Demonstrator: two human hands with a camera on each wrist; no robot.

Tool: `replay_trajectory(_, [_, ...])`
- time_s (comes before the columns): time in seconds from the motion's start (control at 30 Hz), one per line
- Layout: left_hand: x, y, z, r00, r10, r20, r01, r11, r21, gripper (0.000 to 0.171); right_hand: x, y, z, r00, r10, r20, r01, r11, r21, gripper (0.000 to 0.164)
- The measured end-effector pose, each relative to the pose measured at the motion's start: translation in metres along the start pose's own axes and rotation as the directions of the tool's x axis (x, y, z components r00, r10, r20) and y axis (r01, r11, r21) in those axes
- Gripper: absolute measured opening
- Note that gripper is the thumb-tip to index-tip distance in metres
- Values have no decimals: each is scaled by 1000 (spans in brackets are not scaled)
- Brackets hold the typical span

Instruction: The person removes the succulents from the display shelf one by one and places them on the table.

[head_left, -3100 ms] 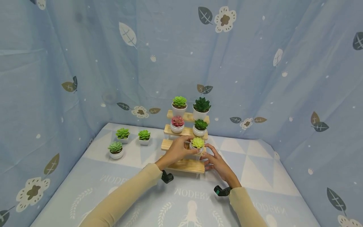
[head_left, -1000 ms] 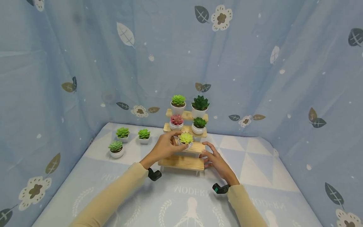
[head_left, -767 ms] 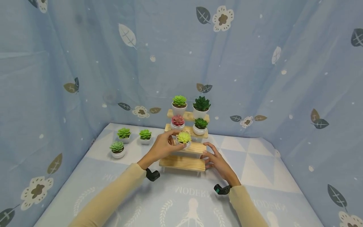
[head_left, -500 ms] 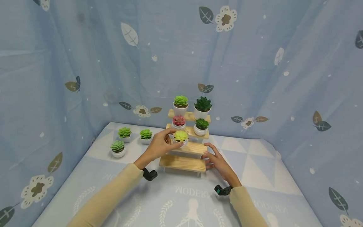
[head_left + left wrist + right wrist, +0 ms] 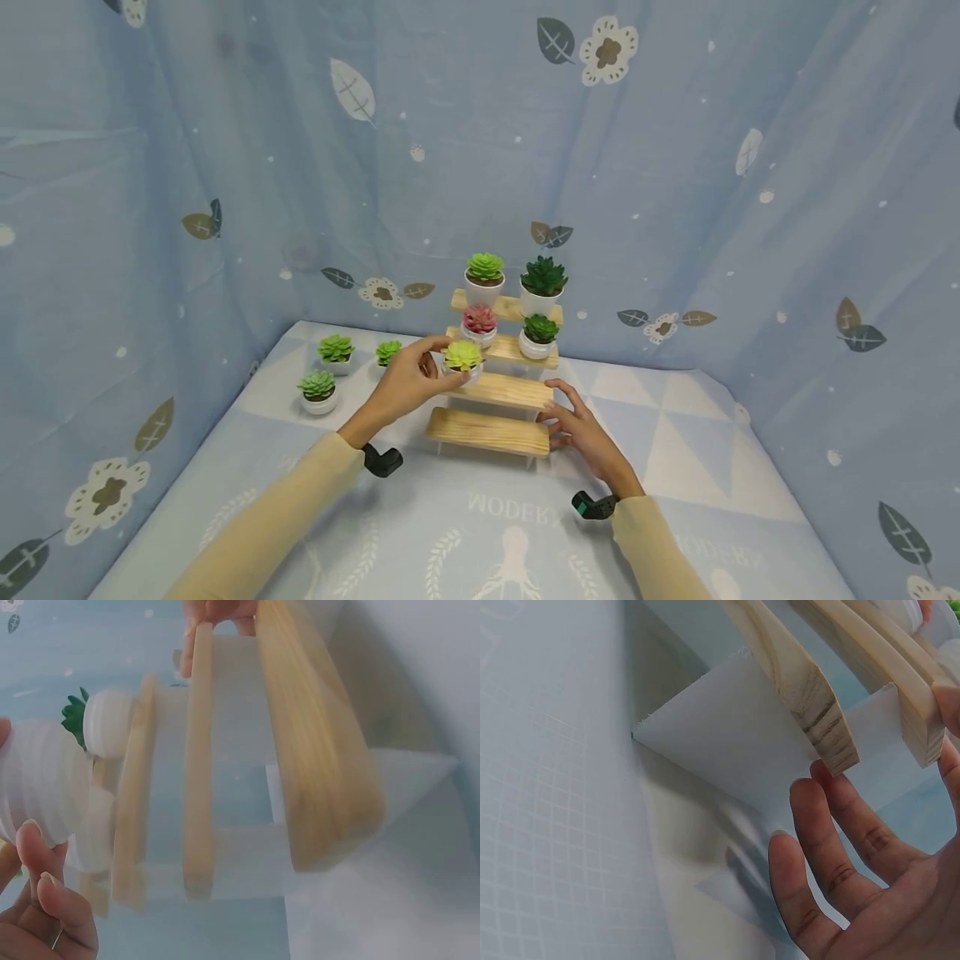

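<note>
My left hand (image 5: 405,382) pinches the white round pot of a yellow-green succulent (image 5: 462,357) between thumb and fingers, at the left end of the third tier down of a wooden stepped stand (image 5: 487,432). In the left wrist view the ribbed white pot (image 5: 46,780) appears close up; whether it touches the board is unclear. My right hand (image 5: 588,433) holds the stand's right side, thumb and index finger at the end of that same tier. The right wrist view has its other fingertips by the lowest board's end (image 5: 836,746).
Light green (image 5: 484,277) and dark green (image 5: 543,285) succulents stand on the top tier. A red one (image 5: 479,324) and a green one (image 5: 538,336) are on the second. Three more potted succulents, including a pale one (image 5: 318,392), stand left on the table.
The yellow-green succulent has travelled from the third tier's right end to its left end in my left hand. My right hand has stayed at the stand's right side.
</note>
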State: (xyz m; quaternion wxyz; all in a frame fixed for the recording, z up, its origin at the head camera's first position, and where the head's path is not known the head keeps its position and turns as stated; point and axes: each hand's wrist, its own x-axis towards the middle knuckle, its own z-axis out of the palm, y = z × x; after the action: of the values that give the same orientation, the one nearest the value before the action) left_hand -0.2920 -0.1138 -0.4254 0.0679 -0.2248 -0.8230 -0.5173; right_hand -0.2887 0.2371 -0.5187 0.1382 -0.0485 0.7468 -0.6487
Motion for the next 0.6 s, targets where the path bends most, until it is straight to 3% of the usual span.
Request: replay_trajectory(0.6, [-10,-22,-16,1000,-23,-19,24,997,73,68,-1,0,-2,1000,-10,4,10,1000,5,54])
